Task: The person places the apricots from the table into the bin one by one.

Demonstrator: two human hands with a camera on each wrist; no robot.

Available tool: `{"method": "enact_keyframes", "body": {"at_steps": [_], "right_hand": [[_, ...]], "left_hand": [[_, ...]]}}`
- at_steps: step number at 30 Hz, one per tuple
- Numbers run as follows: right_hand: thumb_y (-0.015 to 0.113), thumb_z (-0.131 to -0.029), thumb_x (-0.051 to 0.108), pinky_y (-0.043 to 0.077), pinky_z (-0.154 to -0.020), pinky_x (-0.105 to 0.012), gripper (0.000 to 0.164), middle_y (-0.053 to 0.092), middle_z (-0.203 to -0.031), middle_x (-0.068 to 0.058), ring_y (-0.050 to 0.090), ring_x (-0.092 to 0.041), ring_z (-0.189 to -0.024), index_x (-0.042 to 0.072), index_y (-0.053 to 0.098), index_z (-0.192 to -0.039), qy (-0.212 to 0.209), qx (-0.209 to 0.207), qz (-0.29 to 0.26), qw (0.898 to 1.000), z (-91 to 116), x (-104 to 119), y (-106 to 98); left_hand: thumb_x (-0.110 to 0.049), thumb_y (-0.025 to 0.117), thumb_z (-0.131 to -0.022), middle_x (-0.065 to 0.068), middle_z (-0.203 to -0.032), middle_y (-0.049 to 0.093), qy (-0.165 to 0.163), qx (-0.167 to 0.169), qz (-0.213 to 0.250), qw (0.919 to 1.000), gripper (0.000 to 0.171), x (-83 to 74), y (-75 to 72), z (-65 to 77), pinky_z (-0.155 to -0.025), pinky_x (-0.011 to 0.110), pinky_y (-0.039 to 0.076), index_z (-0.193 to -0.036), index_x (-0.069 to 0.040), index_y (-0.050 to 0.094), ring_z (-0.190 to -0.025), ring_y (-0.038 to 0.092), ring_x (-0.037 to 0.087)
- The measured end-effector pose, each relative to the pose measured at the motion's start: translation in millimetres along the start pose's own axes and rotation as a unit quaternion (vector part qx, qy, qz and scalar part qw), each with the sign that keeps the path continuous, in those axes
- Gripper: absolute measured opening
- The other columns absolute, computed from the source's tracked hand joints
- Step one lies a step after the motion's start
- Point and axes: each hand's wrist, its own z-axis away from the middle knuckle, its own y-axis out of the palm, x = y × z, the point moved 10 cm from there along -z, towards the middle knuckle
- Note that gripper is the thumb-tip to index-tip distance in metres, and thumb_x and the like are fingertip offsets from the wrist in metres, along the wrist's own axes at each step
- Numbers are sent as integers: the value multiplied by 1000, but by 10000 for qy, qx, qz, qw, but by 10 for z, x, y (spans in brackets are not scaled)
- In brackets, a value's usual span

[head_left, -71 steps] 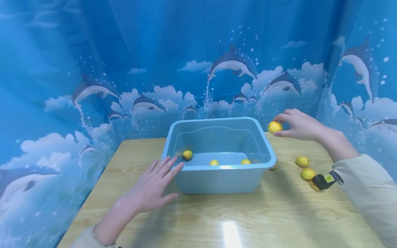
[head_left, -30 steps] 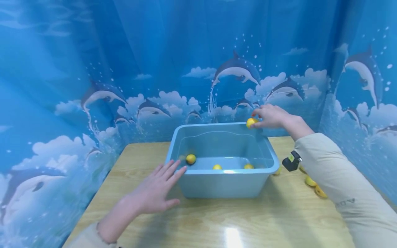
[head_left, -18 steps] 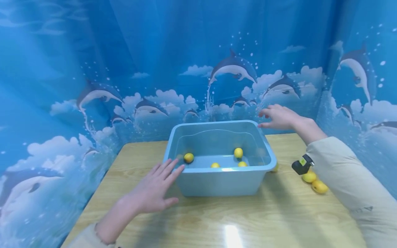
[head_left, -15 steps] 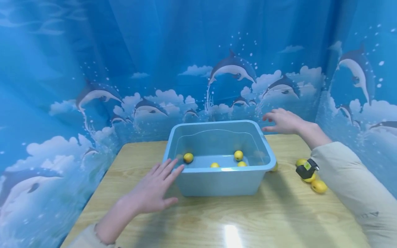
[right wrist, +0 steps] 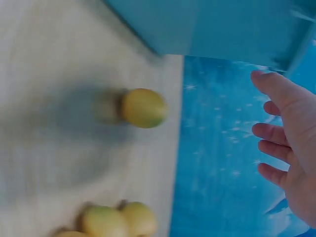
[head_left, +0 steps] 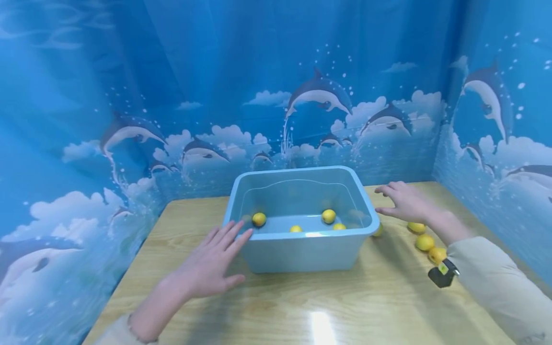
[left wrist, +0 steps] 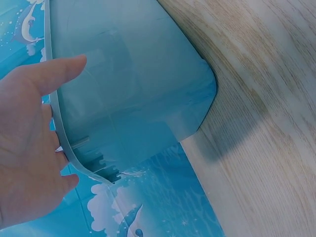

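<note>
A light blue plastic bin (head_left: 302,254) stands on the wooden table with several small yellow fruits (head_left: 328,216) on its floor. The front wall partly hides some of them. My left hand (head_left: 207,266) has its fingers extended at the bin's front left rim; the left wrist view shows the thumb (left wrist: 64,74) spread along the outer wall. To the right of the bin, my right hand (head_left: 407,206) is in the air, fingers apart and holding nothing. One yellow fruit (right wrist: 144,108) lies by the bin's right side, and more fruits (head_left: 424,242) lie below the right wrist.
Behind and beside the table (head_left: 267,302) hangs a blue curtain (head_left: 241,72) printed with dolphins and clouds. A black device (head_left: 442,274) is strapped at the right wrist. Bare wood shows in front of the bin.
My right hand carried a yellow fruit over the bin's back right and let it go; that fruit now lies inside. Then the hand came back right and lower. My left hand stayed put.
</note>
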Motion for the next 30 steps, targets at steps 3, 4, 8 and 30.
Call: {"method": "enact_keyframes", "body": {"at_steps": [3, 4, 8, 30], "right_hand": [[71, -80, 25, 45, -79, -53, 49, 59, -103, -21, 54, -39, -96, -6, 56, -116, -129, -139, 131, 9997, 66, 4, 152], [72, -79, 24, 45, -79, -53, 50, 59, -103, -21, 54, -39, -95, -6, 56, -116, -156, -161, 168, 9996, 85, 3, 205], [74, -73, 22, 45, -77, -52, 54, 59, -97, -19, 54, -37, -90, -7, 56, -115, -156, -239, 139, 9995, 149, -20, 394], [79, -69, 31, 47, -68, -47, 55, 57, -85, -11, 53, -31, -80, -5, 61, -107, 382, -230, 38, 9990, 295, -212, 841]], "left_hand": [[-48, 64, -83, 11, -155, 4, -8, -14, -19, 10000, 92, 9, 4, 6, -110, 54, 13, -150, -14, 12, -139, 10, 34], [-48, 64, -83, 11, -155, 4, -14, -17, -15, 10000, 92, 11, 4, 7, -110, 54, 13, -150, -14, 12, -139, 10, 34], [-48, 64, -82, 11, -155, 5, -21, -59, -17, 10000, 91, 10, -2, 6, -110, 54, 13, -150, -14, 12, -139, 10, 34], [-48, 64, -82, 12, -154, 6, 0, -154, -83, 9998, 91, -10, -9, 6, -109, 54, 13, -150, -13, 14, -139, 12, 34]]}}
